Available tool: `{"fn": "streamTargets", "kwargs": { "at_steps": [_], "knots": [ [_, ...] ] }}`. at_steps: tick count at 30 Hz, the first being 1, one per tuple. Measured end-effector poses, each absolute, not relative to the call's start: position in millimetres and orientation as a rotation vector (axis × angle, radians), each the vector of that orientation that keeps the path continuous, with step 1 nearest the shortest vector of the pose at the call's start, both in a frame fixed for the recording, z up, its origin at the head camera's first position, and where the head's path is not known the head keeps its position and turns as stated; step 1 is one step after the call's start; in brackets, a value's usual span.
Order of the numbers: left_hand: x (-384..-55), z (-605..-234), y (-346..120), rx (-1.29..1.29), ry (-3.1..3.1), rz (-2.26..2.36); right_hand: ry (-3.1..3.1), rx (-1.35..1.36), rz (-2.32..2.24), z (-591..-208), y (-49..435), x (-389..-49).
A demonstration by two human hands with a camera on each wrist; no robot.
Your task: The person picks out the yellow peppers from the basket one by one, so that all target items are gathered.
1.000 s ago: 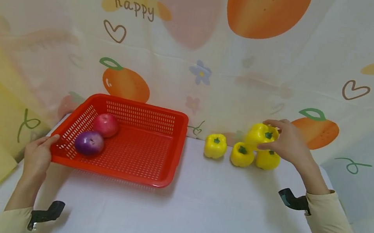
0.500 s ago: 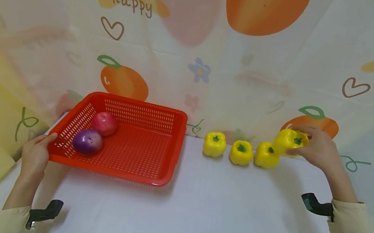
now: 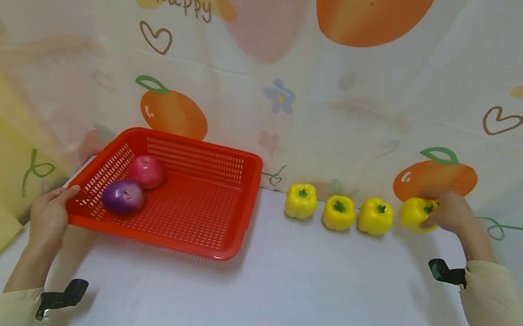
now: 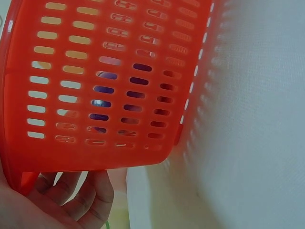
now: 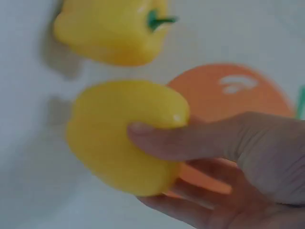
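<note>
My left hand [image 3: 49, 214] grips the near left corner of a red plastic basket [image 3: 241, 237], thumb over the rim; in the left wrist view its fingers curl under the edge. Inside the basket, at the left, lie a red apple-like fruit [image 3: 147, 171] and a purple round vegetable [image 3: 123, 197]. My right hand [image 3: 453, 213] holds a yellow bell pepper [image 3: 414, 213] at the right end of a row. The right wrist view shows the thumb pressed on this pepper and the fingers behind it. Beside it stand three more yellow peppers, the nearest [image 3: 375, 216] a small gap away.
Two other yellow peppers, one in the middle [image 3: 339, 213] and one at the left [image 3: 301, 201], stand along the back of the white table [image 3: 273, 297]. A printed cloth [image 3: 349, 97] hangs right behind them. The basket takes up the table's back left.
My right hand has carried the yellow pepper from above the others to the right and then down to the end of the row. My left hand keeps its grip on the basket.
</note>
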State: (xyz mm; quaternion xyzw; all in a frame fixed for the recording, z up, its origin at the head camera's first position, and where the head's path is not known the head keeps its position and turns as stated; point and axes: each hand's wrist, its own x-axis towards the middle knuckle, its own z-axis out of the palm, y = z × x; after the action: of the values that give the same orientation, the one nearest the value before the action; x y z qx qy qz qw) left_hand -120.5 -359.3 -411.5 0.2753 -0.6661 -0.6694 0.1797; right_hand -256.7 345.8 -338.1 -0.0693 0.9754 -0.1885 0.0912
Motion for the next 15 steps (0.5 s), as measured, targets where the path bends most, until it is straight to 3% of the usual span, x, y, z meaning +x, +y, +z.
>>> {"fn": "streamTargets", "kwargs": {
  "at_steps": [8, 15],
  "knots": [
    [-117.3, -412.5, -362.8, 0.759, -1.852, -1.895, 2.769, -0.159, -0.604, -364.7, 342.4, -275.1],
    [-120.7, -417.8, -356.7, 0.796, -1.868, -1.868, 2.75, -0.082, -0.644, -366.1, 352.2, -264.4]
  ]
}}
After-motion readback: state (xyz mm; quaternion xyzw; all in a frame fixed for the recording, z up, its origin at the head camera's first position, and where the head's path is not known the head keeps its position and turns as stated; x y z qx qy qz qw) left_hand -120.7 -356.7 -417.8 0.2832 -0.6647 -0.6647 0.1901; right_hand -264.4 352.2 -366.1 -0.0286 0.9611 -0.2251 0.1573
